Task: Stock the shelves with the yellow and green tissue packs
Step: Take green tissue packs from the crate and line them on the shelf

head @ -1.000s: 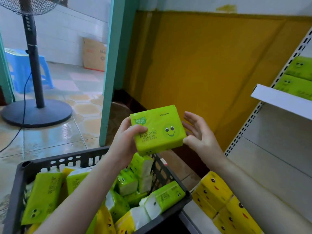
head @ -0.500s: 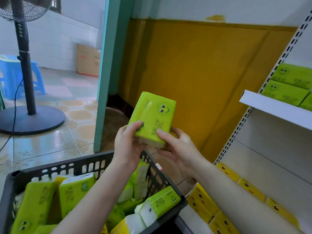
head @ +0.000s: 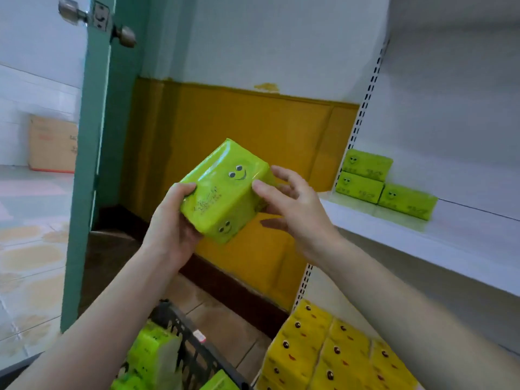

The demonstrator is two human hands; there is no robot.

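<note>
Crate (head: 189,357) holds green packs (head: 152,354) (held pack (head: 222,199) tilted above).

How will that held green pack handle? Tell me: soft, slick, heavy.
Probably soft: the green pack has rounded, puffy edges under the left hand and right hand. Its glossy wrap may be slightly slick. Likely stable once set flat, as the shelf packs stack squarely.
</note>
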